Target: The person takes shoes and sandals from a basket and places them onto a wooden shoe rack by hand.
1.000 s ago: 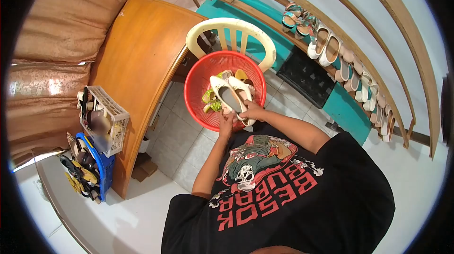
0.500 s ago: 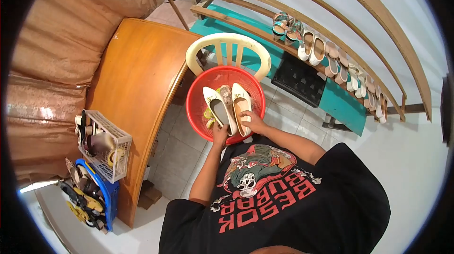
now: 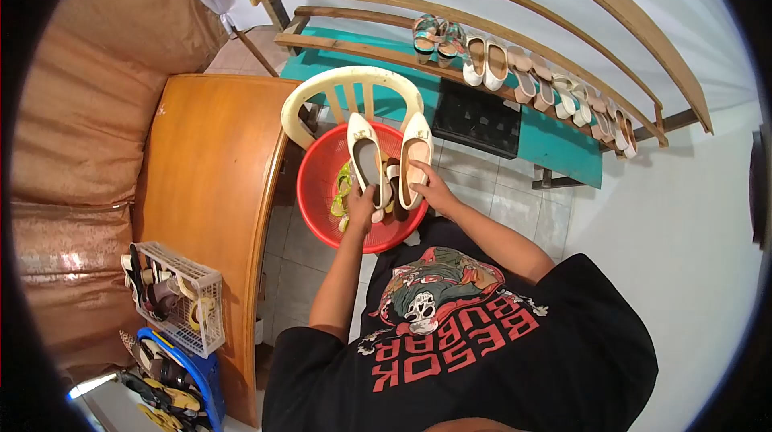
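My left hand [image 3: 362,208] is closed around the heel end of a white pointed flat shoe [image 3: 359,133] with a grey insole. Gripped by my right hand [image 3: 434,191] is the matching white flat shoe [image 3: 416,128], whose insole is beige; my thumb lies inside it. Both shoes are side by side, toes pointing away from me, above a red plastic basket [image 3: 310,183]. Inside the basket are yellow-green shoes [image 3: 342,189] and a dark brown shoe [image 3: 393,170], partly hidden. The basket rests on a cream plastic chair [image 3: 354,76].
A wooden table [image 3: 209,158] stands at left, with a white crate [image 3: 211,315] and a blue basket [image 3: 205,376] of shoes at its near left. Ahead, a wooden rack [image 3: 362,51] holds a row of shoes [image 3: 486,62] above a teal bench [image 3: 563,146].
Both hands have raised the white shoes slightly away from the basket, uncovering a dark brown shoe inside. The camera view has shifted, so the rack and table appear further left.
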`<move>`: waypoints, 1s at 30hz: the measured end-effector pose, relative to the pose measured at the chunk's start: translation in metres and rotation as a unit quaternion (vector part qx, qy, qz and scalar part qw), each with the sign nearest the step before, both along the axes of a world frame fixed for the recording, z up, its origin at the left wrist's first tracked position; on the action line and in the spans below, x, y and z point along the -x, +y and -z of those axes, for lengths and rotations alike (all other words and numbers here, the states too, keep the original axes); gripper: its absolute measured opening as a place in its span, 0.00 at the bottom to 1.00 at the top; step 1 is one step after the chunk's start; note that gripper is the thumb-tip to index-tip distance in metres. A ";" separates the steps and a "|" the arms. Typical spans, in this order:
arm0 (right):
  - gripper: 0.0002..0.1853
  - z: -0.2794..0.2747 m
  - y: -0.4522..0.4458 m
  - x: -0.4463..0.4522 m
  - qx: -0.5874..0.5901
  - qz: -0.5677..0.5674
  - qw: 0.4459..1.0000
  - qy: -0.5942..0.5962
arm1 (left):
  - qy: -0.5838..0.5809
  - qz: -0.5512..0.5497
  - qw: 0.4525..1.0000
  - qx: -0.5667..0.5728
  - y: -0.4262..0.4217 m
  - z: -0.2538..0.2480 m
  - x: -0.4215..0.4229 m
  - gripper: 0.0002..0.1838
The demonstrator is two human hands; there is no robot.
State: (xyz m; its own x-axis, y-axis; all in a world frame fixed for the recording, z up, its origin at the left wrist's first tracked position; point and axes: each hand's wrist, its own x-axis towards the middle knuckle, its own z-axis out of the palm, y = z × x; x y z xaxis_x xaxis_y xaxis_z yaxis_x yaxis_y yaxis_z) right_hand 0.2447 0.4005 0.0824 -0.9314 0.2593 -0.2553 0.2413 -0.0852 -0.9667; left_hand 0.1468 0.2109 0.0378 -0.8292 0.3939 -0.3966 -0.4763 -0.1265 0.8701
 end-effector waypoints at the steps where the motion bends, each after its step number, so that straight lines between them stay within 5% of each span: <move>1: 0.32 -0.012 0.001 0.001 -0.001 0.003 1.000 0.001 | 0.005 -0.003 1.000 -0.003 0.005 -0.009 0.010 0.16; 12: 0.31 -0.027 0.024 0.025 -0.060 -0.049 0.995 0.069 | 0.100 -0.026 0.993 0.057 0.024 -0.024 0.017 0.18; 18: 0.31 -0.087 0.078 0.122 -0.062 -0.034 0.985 0.156 | 0.213 -0.035 0.973 0.084 0.079 -0.110 0.106 0.13; 23: 0.34 -0.089 0.121 0.198 -0.063 -0.015 0.987 0.150 | 0.220 0.003 0.964 0.151 0.122 -0.131 0.198 0.16; 30: 0.25 -0.064 0.160 0.244 -0.090 -0.018 0.990 0.110 | 0.223 -0.007 0.962 0.159 0.183 -0.129 0.259 0.21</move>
